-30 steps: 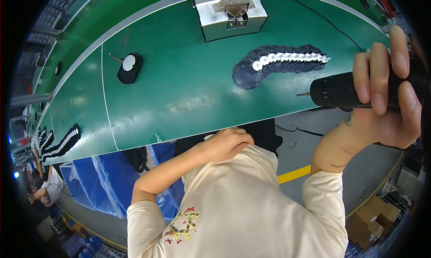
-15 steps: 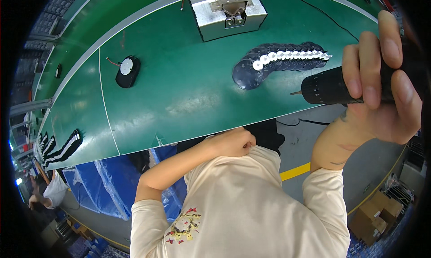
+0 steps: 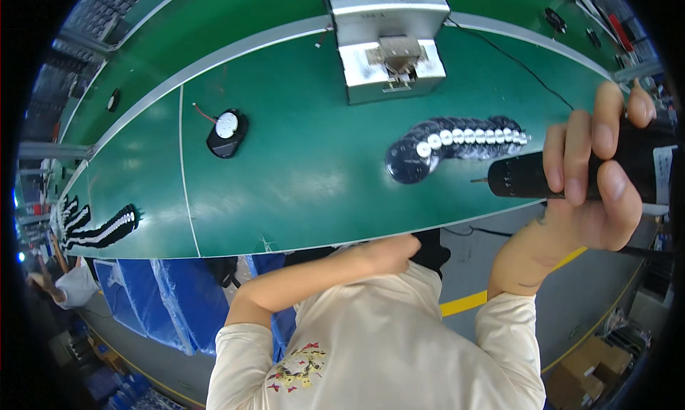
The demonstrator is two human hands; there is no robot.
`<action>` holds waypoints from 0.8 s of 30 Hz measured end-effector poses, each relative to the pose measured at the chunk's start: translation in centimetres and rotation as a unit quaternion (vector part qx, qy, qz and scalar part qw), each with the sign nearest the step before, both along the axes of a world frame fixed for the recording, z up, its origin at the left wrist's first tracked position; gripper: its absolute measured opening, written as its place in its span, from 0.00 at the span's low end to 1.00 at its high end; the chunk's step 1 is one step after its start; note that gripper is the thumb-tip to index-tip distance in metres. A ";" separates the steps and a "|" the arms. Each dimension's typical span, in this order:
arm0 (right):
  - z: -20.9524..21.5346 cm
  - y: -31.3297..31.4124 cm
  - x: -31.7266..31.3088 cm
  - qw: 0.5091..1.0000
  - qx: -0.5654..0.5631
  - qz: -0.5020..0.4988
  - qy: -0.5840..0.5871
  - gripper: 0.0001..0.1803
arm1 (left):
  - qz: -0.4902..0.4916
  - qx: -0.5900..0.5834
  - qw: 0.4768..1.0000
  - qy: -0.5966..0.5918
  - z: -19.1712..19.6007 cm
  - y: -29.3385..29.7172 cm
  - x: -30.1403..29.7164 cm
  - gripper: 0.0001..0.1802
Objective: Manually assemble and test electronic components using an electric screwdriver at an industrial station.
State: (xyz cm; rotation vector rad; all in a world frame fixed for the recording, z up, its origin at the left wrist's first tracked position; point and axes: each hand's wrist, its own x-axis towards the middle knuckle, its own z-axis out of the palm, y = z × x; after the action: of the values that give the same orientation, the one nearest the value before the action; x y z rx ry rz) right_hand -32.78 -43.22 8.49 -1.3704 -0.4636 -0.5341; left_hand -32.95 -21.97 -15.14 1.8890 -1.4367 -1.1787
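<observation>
My right hand [image 3: 598, 189] is wrapped round a black electric screwdriver [image 3: 521, 179], held above the bench's right side with its thin bit pointing left. Just past the bit lies an overlapping row of black rounded parts [image 3: 410, 166] with white discs. Against the front of my cream shirt, below the bench edge, my left hand [image 3: 394, 254] is closed and slightly blurred; its fingertips are hidden, and I cannot make out what they hold. One black rounded part [image 3: 227, 133] with a white disc and a red wire lies alone on the left of the green bench [image 3: 307, 189].
A silver metal fixture [image 3: 392, 71] stands at the back middle, with a black cable [image 3: 510, 53] running to its right. More black-and-white rows [image 3: 107, 228] lie at the far left. Blue plastic-wrapped stacks [image 3: 171, 296] stand below the bench, and another person [image 3: 75, 285] is at the left.
The view has tilted, so the bench and its things sit lower in it. My right hand still holds the screwdriver beside the row; my left hand stays closed at the shirt.
</observation>
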 end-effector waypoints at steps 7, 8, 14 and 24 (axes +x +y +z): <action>-0.3 0.1 1.8 0.986 0.034 -0.160 0.010 0.27 | 0.023 -0.241 0.962 -0.123 15.5 2.9 6.0 0.12; -0.8 0.6 2.5 0.987 0.043 -0.155 0.016 0.26 | 0.084 -0.272 0.943 -0.170 17.3 3.0 8.5 0.12; -0.1 1.4 3.5 0.988 0.042 -0.143 0.033 0.25 | 0.290 -0.406 0.793 -0.349 22.5 -3.7 23.7 0.09; -1.5 -0.2 4.0 0.990 0.068 -0.121 0.036 0.27 | 0.397 -0.162 0.852 -0.301 19.7 10.3 24.8 0.13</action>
State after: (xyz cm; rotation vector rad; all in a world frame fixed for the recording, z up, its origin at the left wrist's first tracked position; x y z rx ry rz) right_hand -28.82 -43.43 6.95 -1.3164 -0.1993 -0.6994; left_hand -8.11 -11.67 4.53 2.3214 -0.8269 0.0587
